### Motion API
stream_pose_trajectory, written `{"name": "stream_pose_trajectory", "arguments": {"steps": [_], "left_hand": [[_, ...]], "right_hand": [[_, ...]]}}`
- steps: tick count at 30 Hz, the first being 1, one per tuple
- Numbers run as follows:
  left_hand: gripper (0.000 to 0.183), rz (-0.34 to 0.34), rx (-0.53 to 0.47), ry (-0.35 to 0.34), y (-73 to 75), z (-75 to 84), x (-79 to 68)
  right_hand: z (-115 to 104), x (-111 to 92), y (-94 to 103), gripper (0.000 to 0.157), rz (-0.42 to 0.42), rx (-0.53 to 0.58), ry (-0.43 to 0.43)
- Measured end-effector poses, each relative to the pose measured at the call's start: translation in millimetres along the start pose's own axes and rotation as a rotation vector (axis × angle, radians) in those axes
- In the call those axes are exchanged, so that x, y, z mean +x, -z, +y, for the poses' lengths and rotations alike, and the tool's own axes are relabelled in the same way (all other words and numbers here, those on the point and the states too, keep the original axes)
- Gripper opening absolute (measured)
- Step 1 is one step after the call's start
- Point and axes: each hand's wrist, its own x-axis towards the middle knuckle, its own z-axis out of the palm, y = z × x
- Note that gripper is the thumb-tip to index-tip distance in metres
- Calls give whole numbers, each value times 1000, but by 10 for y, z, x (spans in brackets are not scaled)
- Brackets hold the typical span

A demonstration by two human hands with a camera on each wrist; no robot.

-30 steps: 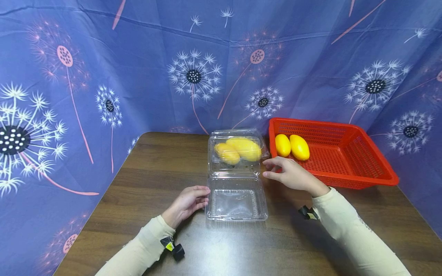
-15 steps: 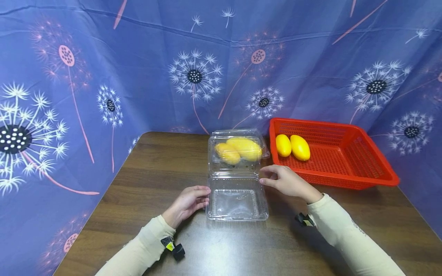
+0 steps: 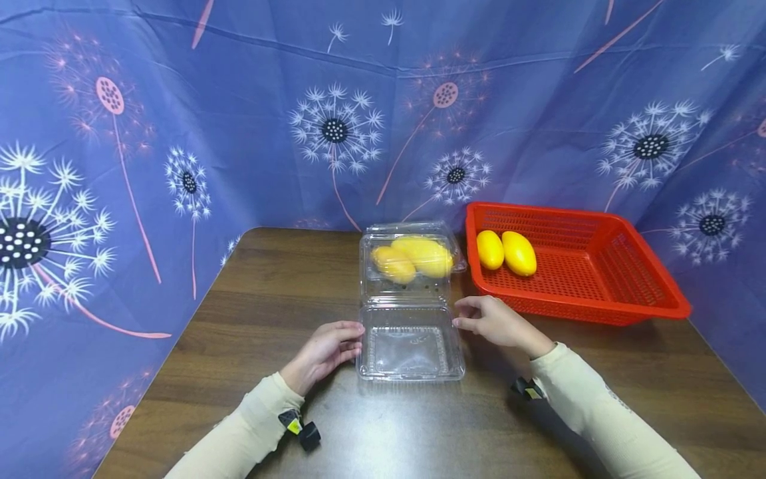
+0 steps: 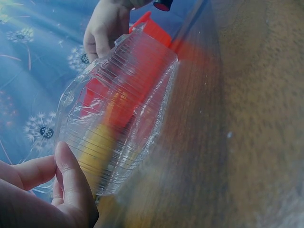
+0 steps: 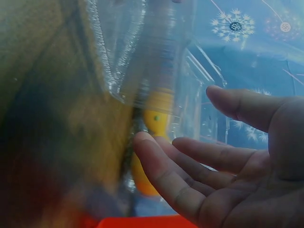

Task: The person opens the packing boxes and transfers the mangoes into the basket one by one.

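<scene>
A clear plastic clamshell container lies unfolded on the table, its hinge running crosswise between the two halves. Two yellow mangoes rest in the far half. At the left edge of the near half, my left hand pinches the rim between thumb and fingers, as the left wrist view shows up close. My right hand is at the right edge of the near half, fingertips close to the rim. In the right wrist view its thumb and fingers are spread apart with nothing between them.
A red plastic basket stands at the back right, close beside the container. Two more yellow mangoes lie at its left end. Behind the wooden table hangs a blue dandelion-print cloth.
My right hand has moved toward me, from beside the far half and basket corner to the near half's right edge. The left hand and the container have stayed put.
</scene>
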Motion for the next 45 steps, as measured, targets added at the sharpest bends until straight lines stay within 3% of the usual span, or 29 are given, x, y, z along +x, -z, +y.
{"name": "stream_pose_trajectory", "arguments": {"steps": [9,21,27,34,45], "left_hand": [[31,3,11,-7,-1,2,17],[30,-3,3,-4,-15,15,9],[29,0,1,-4,-23,20,9],[24,3,-3,0,-23,16,0],[25,17,0,-1,-6,5,-23]], "right_hand": [[55,5,-82,38,9,42,-11],[107,12,-211,27,40,223,-104],[105,19,-248,22,11,422,-125],[123,24,-267,23,-61,668,-209],[192,32,-316,31,-79,758,-262]]}}
